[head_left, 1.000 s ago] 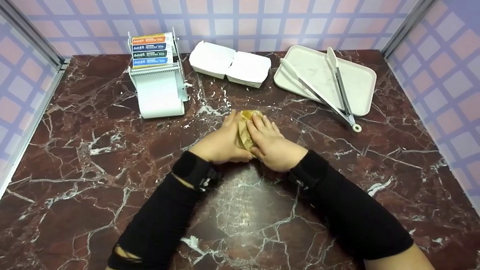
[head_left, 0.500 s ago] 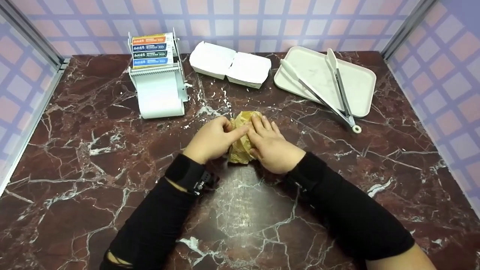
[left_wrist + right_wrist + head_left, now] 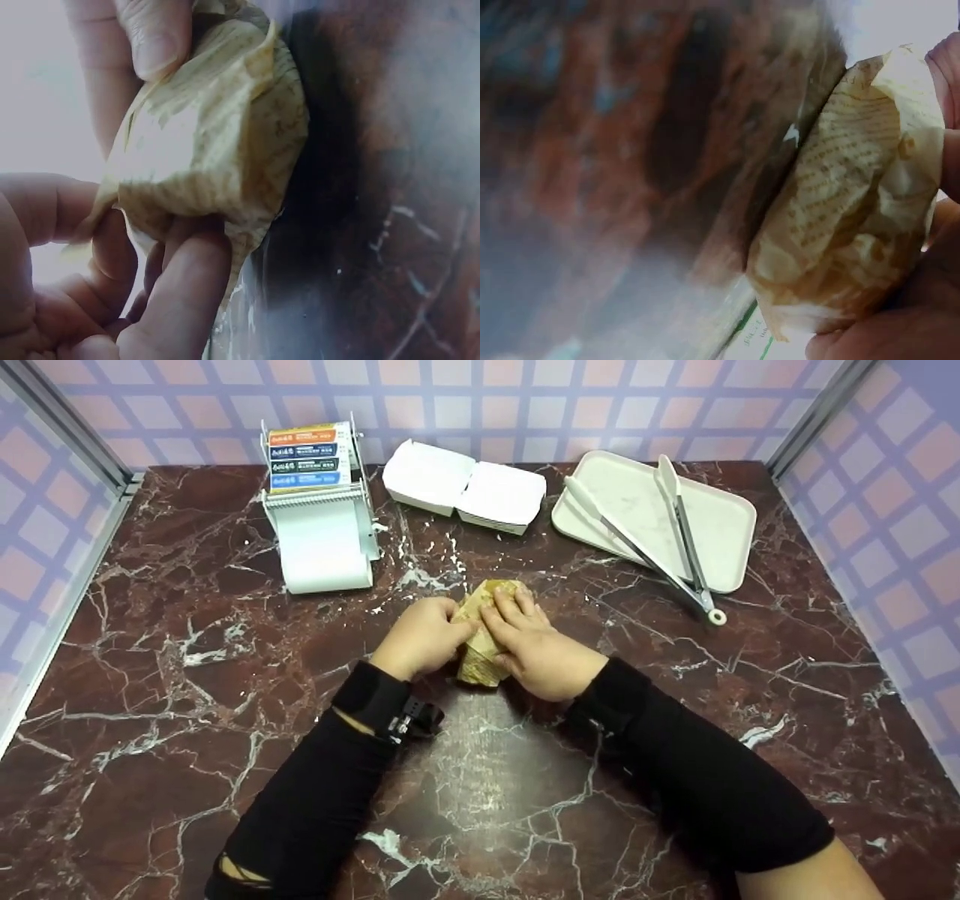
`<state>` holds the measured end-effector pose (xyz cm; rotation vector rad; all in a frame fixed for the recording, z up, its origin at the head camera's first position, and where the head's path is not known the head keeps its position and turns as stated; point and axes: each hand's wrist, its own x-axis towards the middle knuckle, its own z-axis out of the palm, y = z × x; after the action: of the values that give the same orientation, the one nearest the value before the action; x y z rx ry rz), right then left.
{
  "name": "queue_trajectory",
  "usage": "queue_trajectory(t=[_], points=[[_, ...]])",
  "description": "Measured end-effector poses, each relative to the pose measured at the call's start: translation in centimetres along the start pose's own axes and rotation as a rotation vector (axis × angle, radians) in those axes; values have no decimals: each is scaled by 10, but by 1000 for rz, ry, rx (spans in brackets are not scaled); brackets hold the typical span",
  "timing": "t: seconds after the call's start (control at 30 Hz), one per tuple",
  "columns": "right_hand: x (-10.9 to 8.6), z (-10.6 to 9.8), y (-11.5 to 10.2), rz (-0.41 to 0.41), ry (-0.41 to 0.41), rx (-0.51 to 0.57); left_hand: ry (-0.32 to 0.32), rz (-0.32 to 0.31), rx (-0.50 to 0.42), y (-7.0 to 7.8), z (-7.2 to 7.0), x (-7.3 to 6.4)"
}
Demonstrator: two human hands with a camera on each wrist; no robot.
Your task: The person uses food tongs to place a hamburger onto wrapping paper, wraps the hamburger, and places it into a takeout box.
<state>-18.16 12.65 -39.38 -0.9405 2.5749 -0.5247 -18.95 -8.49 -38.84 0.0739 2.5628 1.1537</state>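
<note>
A packet wrapped in printed yellow-brown paper (image 3: 478, 664) lies at the middle of the table, between both hands. Its wrapper (image 3: 195, 135) looks creased and folded in the left wrist view, and what is inside is hidden. My left hand (image 3: 420, 637) is at its left side, thumb and forefinger pinching a loose edge of the paper, other fingers against the packet's side. Extended fingers of my right hand (image 3: 544, 656) rest across the packet's top right, with the thumb by its near side. Rows of print cover the paper (image 3: 840, 187) in the right wrist view.
Behind the hands, a label dispenser (image 3: 319, 510) with a paper roll stands at the left. An open white paper box (image 3: 499, 499) sits at the back middle. Metal tongs (image 3: 637, 547) with pale tips lie over a cream tray (image 3: 727, 521) at the back right.
My left hand has shifted from the packet's side to its upper left and pinches the paper, leaving the packet's near end showing. The right hand's fingers have moved slightly farther over the top.
</note>
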Motion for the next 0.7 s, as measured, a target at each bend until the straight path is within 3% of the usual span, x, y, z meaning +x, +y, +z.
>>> queue_trajectory(t=[0.13, 0.23, 0.7], points=[[0, -6, 7, 11, 4, 31, -64, -23, -79, -6, -5, 3], [1, -10, 12, 35, 16, 37, -91, -33, -81, -8, -7, 4], [21, -11, 11, 90, 83, -48, -146, -67, -147, -14, -12, 8]])
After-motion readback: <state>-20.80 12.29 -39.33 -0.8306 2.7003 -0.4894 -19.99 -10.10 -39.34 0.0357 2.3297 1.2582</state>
